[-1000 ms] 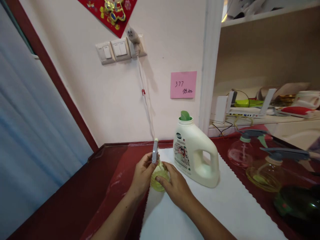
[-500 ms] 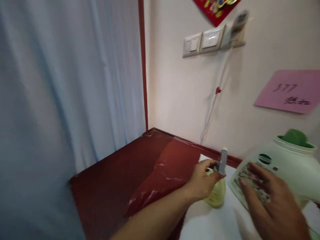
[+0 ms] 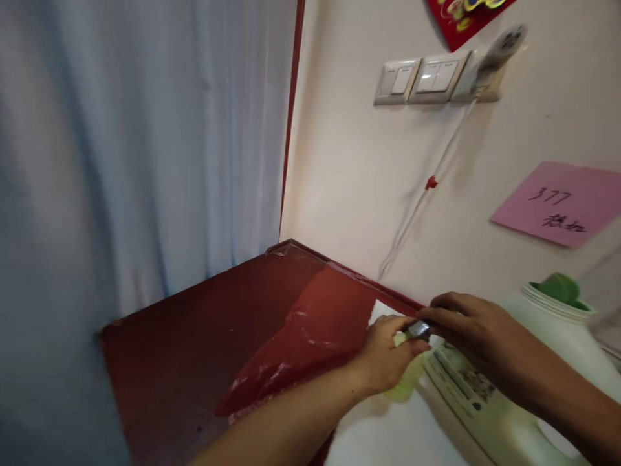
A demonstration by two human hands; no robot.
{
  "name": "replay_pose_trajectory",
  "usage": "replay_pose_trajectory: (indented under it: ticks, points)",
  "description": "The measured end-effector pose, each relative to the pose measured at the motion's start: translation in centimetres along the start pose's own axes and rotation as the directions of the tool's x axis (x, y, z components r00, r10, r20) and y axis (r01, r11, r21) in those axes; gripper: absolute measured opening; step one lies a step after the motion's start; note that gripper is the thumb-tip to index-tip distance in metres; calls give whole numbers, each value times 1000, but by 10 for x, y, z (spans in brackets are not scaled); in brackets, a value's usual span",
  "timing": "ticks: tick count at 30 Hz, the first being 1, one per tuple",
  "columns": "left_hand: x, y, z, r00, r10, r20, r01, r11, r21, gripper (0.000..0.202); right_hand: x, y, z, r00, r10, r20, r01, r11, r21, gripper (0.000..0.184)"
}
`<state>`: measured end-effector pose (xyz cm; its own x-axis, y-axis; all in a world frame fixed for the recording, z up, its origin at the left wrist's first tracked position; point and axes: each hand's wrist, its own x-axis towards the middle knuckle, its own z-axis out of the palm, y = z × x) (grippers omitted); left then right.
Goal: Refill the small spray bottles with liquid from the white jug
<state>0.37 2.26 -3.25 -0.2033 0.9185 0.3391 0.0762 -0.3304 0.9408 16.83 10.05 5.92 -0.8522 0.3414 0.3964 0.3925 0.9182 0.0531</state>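
Left hand (image 3: 388,356) closed around a pale green bottle (image 3: 403,383), the bottle just below the fingers and mostly hidden by them. Right hand (image 3: 473,323) curved over from the far side, its fingers nearly closed on a small grey piece (image 3: 418,331) at the bottle's top, apparently pinching it, though hard to be sure in this tilted, slightly blurred view. Just right of the fingers and under the right forearm, a white jug (image 3: 490,395). Left of the fingers, a red bench (image 3: 291,336); beneath them, a white cloth (image 3: 383,433).
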Motion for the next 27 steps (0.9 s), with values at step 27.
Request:
replay_pose_trajectory:
  ticks: [27]
  points:
    - [9, 7, -20, 979, 36, 199, -42, 999, 27, 22, 5, -25, -12, 927, 324, 190, -334, 943, 19, 25]
